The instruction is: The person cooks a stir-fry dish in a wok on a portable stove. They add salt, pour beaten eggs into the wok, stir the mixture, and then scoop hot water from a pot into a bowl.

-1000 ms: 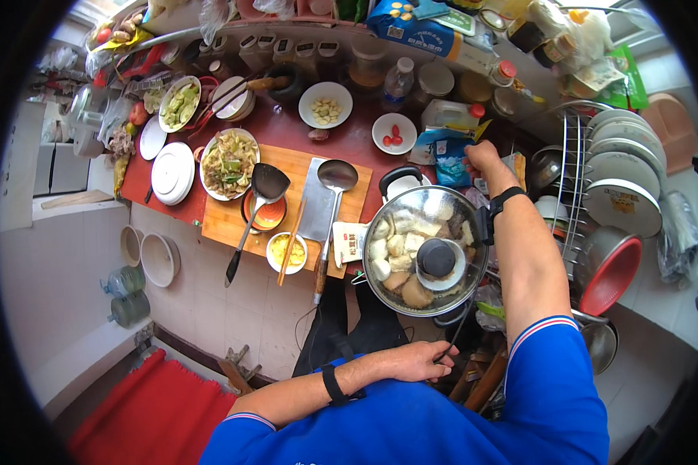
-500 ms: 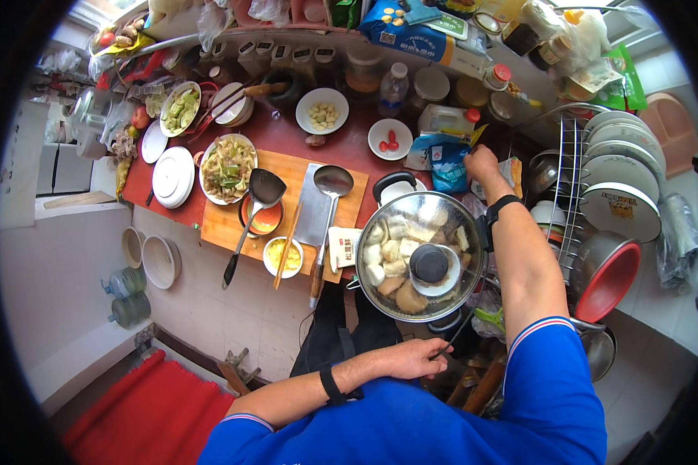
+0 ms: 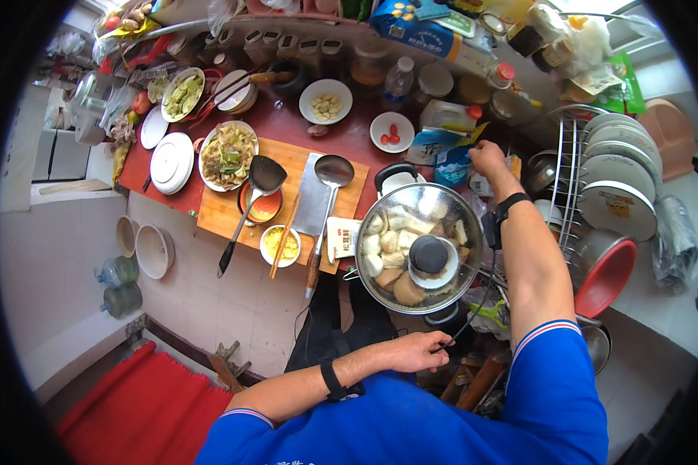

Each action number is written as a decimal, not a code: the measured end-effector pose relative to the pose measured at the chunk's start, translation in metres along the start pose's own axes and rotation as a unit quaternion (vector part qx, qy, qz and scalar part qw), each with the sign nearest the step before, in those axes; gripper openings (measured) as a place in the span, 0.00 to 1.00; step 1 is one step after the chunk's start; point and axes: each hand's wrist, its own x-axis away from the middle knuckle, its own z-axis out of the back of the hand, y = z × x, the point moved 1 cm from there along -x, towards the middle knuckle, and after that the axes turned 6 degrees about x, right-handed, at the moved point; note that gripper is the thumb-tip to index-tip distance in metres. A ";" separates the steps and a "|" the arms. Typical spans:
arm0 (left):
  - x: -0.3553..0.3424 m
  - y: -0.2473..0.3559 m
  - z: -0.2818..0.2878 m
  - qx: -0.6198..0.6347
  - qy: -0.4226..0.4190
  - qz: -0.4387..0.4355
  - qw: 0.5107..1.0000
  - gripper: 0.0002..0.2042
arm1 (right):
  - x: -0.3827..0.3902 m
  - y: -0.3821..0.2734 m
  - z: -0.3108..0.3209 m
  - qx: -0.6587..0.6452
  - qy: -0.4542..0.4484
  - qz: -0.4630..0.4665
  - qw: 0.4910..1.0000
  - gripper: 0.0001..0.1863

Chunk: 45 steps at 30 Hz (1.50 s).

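Observation:
My right hand [image 3: 486, 157] is closed on a blue packet [image 3: 454, 164] behind the pot. My left hand [image 3: 425, 350] is below the pot, closed on a thin black cord [image 3: 465, 325]. The round pot [image 3: 395, 240] has a glass lid with a black knob [image 3: 426, 254]; pale chunks and brown pieces show through it. A cream packet [image 3: 340, 240] lies left of the pot. On the wooden board [image 3: 225, 232] are a cleaver [image 3: 306, 213], a skimmer [image 3: 267, 175], a ladle [image 3: 333, 168], chopsticks [image 3: 279, 256] and a small bowl of yellow bits [image 3: 279, 240].
Plates of food [image 3: 229, 155], garlic [image 3: 326, 106] and red pieces [image 3: 390, 136] stand on the red counter [image 3: 155, 205]. Jars and bottles [image 3: 399, 81] line the back. A wire dish rack [image 3: 570, 178] with plates and a red-rimmed bowl [image 3: 601, 275] are at my right. A red cloth [image 3: 116, 403] is lower left.
My right hand has shifted slightly right with the blue packet, and my left hand is slightly higher with the cord. The whole view has shifted a little; the pot stays covered.

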 end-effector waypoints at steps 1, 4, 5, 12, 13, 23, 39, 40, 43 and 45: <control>-0.002 0.001 -0.002 -0.015 -0.002 0.004 1.000 0.28 | 0.007 0.000 0.007 -0.005 -0.004 -0.004 1.000 0.19; -0.004 0.001 -0.007 -0.047 -0.008 0.013 0.999 0.29 | 0.025 -0.004 0.036 -0.035 0.026 -0.014 0.999 0.16; -0.004 0.000 -0.007 -0.055 0.001 0.008 0.998 0.29 | 0.033 -0.006 0.046 -0.035 0.047 -0.011 0.998 0.16; 0.021 -0.022 -0.013 -0.082 0.044 -0.044 0.995 0.31 | 0.106 -0.035 0.122 -0.145 0.263 0.049 0.953 0.10; 0.030 -0.026 -0.014 -0.094 0.046 -0.057 0.993 0.31 | 0.123 -0.041 0.133 -0.182 0.268 0.045 0.945 0.11; 0.141 -0.050 0.008 -0.189 0.093 -0.116 0.971 0.31 | 0.418 -0.081 0.190 -0.501 0.274 0.097 0.815 0.04; 0.101 -0.090 -0.176 -0.248 -0.107 -0.074 0.960 0.19 | 0.778 0.013 0.053 -0.590 0.256 -0.107 0.759 0.01; 0.089 -0.098 -0.190 -0.250 -0.114 -0.066 0.959 0.17 | 0.791 0.029 0.048 -0.623 0.248 -0.113 0.733 0.01; 0.050 -0.124 -0.236 -0.248 -0.148 -0.059 0.956 0.14 | 0.832 0.095 0.037 -0.645 0.247 -0.100 0.716 0.02; 0.028 -0.146 -0.271 -0.261 -0.120 -0.076 0.955 0.15 | 0.870 0.150 0.022 -0.669 0.231 -0.088 0.701 0.05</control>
